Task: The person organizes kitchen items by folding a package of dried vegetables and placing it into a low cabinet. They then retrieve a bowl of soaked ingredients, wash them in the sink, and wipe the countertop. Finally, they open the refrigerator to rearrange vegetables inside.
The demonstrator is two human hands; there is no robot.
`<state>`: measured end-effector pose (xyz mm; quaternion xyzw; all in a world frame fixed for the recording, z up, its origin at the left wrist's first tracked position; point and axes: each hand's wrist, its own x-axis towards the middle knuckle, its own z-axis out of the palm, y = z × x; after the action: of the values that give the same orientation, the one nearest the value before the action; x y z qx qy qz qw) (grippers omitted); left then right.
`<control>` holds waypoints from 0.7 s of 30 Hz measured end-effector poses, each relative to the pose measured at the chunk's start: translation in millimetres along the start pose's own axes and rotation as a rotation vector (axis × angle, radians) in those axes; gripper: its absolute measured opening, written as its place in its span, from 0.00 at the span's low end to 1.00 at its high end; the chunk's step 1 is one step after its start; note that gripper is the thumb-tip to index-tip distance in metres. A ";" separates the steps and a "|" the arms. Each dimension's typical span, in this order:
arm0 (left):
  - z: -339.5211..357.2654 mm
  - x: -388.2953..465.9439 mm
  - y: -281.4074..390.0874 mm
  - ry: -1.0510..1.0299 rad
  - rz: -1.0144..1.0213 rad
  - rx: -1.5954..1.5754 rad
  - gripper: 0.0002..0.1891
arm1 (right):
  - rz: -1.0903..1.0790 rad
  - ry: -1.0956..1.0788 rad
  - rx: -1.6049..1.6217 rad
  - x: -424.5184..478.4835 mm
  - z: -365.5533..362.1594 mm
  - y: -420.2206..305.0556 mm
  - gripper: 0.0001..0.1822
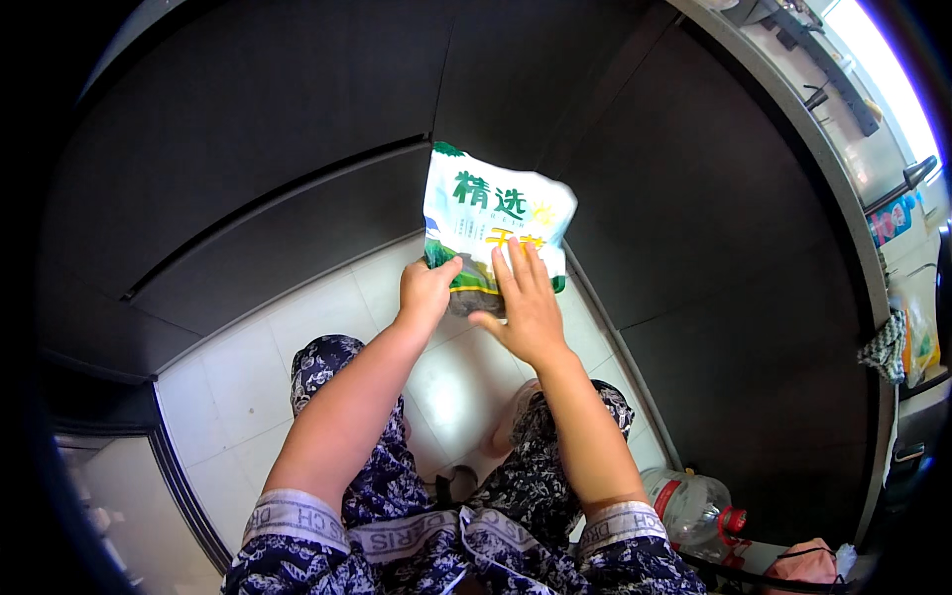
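Observation:
A white and green plastic food pouch [494,223] with printed writing and dark contents near its bottom is held up in front of me. My left hand [430,290] grips its lower left edge, the thumb on the front face and the other fingers hidden behind. My right hand [526,309] lies flat against the lower right of the front face, fingers spread and pointing up the pouch. The pouch's upper edge is wavy; whether it is sealed I cannot tell.
Dark cabinet fronts [714,245] stand ahead and to the right, above a pale tiled floor [297,320]. At the lower right are a large clear plastic bottle [688,506] with a red cap and a pink item [807,563]. A checked cloth [885,348] hangs at the counter's edge.

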<state>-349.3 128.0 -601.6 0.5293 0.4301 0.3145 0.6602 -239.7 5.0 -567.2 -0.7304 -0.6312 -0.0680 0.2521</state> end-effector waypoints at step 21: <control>-55.3 8.2 41.2 -0.172 0.020 -0.408 0.19 | 0.516 -0.211 1.398 -19.5 -5.3 21.5 0.47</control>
<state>-393.9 168.8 -567.4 0.4139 0.2943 0.3550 0.7849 -221.8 -16.3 -576.8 -0.5277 -0.3569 0.4799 0.6032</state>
